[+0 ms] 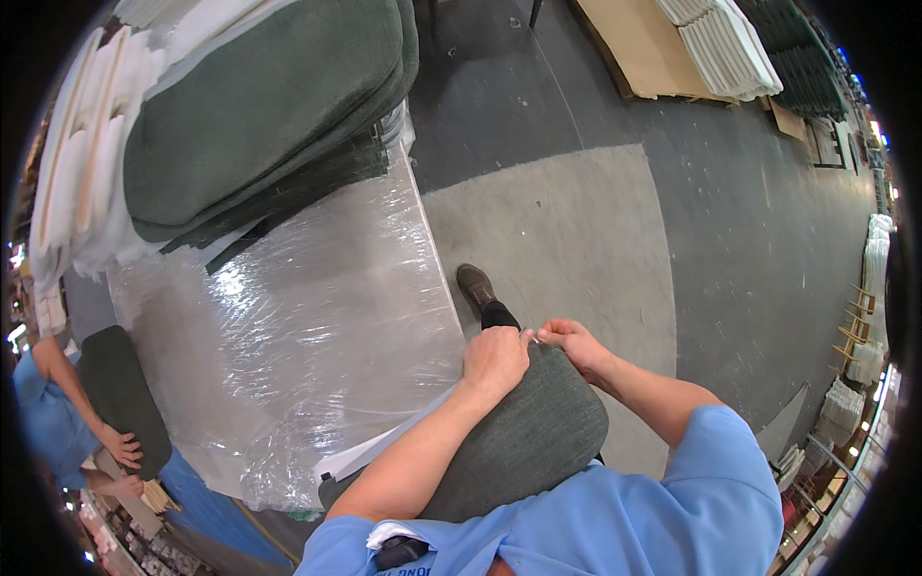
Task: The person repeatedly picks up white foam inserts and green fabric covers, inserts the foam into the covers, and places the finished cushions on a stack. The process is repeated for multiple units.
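A dark green-grey fabric-covered cushion (519, 432) with rounded corners lies against my body, beside the wrapped table. My left hand (497, 363) is closed at the cushion's far edge, thumb and fingers pressed together. Just to its right, my right hand (574, 344) pinches at the same edge. A tiny whitish bit shows between the two sets of fingertips, too small to name. White material (360, 453) shows along the cushion's left side, under my left forearm.
A plastic-wrapped table (317, 326) stands at left, with stacked dark cushions (279, 106) and white padded pieces (86, 154) at its far end. At far left a co-worker's hands (120, 461) hold another cushion (120, 384). Cardboard (653, 48) and white stacks (720, 43) are far right.
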The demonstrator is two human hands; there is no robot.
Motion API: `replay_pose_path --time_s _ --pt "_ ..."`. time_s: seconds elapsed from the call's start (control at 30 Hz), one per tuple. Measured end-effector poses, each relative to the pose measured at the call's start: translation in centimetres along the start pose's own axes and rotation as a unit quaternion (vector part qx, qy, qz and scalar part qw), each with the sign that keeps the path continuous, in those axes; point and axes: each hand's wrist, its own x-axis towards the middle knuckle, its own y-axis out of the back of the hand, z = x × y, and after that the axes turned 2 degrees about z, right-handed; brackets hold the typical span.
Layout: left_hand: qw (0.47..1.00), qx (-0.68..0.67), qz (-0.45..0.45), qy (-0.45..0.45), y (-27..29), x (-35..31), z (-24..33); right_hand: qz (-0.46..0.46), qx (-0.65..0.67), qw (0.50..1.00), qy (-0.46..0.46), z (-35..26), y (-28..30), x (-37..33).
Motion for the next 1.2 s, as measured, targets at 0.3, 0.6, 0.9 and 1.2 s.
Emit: replay_pose_path --time_s 0.3,0.6,0.9,1.2 --pt "0.999 -0.03 0.029 -0.022 -1.1 0.6 -1.2 -0.065 0.165 0.98 -0.096 1.8 -1.2 1.3" --pt "0.978 0.044 0.136 -0.152 0.3 -0.5 -1.5 -0.182 0.214 0.956 -0.081 1.3 0.7 2.0" --pt "0.973 0.051 0.143 -0.175 -0.4 0.4 -2.6 -0.096 0.212 0.956 -0.178 0.8 -0.8 1.6" --pt "0.93 -0.182 0.108 -0.302 -0.2 0.4 0.1 -0.153 0.267 0.926 -0.217 2.0 -0.5 2.2"
